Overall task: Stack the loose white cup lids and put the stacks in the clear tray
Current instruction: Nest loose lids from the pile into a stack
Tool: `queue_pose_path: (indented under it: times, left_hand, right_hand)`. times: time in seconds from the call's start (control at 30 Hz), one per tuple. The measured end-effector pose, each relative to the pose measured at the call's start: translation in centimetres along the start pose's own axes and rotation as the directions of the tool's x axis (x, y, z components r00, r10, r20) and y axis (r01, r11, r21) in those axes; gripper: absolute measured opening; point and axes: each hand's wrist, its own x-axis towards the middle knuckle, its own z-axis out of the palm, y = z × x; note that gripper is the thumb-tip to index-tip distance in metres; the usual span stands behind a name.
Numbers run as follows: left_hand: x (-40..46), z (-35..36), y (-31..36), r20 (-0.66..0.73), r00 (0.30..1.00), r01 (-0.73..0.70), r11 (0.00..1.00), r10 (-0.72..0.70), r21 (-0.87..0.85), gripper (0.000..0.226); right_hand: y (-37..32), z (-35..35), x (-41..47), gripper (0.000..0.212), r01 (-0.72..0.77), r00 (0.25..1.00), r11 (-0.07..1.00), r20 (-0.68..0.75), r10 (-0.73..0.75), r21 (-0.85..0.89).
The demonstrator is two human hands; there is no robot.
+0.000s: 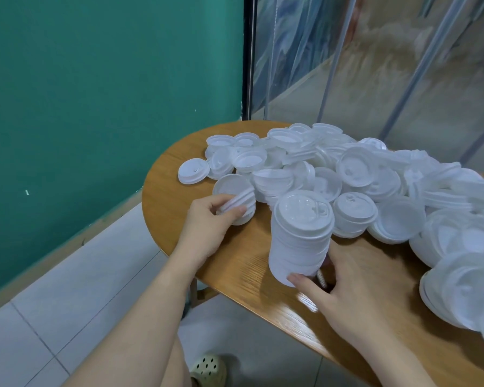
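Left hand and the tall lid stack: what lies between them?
In the head view, only bare wooden table lies between the left hand, which pinches a few lids, and the tall lid stack.

lids: white plastic, smooth | table: wood grain, glossy | wall: matt green

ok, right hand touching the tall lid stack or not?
Touching. The head view shows the right hand at the base of the tall lid stack, fingertips wrapped against its lowest lids with no gap.

tall stack stands on table, loose lids heaped behind and right.
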Motion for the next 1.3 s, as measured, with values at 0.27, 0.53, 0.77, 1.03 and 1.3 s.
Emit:
queue_pose_path:
  times: [0.27, 0.53, 0.77, 1.03, 1.3]
  left_hand:
    - [0.1, -0.1, 0.6, -0.143, 0.989, -0.003, 0.979, -0.027, -0.203, 0.013]
    - [0.6, -0.4, -0.6, -0.193, 0.976, 0.114, 0.993, -0.103, 0.043, 0.04]
    - [0.1, 0.0, -0.8, -0.156, 0.988, 0.035, 0.945, 0.017, 0.327, 0.074]
    - [0.0, 0.5, -0.7, -0.129, 0.982, -0.053, 0.853, 0.14, 0.52, 0.087]
    - [0.0, 1.1, -0.9, -0.089, 0.961, -0.139, 0.741, 0.26, 0.657, 0.081]
  right_hand:
    - [-0.1, 0.0, 0.1, 0.04, 0.013, 1.0, 1.0, -0.008, -0.013, 0.003]
    - [-0.1, 0.0, 0.1, 0.037, 0.002, 1.0, 1.0, 0.01, -0.002, -0.001]
    - [0.0, 0.0, 0.1, 0.044, 0.01, 1.0, 1.0, 0.011, -0.01, -0.008]
    - [0.0, 0.0, 0.1, 0.047, 0.019, 1.0, 1.0, -0.004, -0.019, 0.0]
    - [0.0, -0.1, 0.0, 0.046, 0.007, 1.0, 1.0, 0.007, -0.007, -0.001]
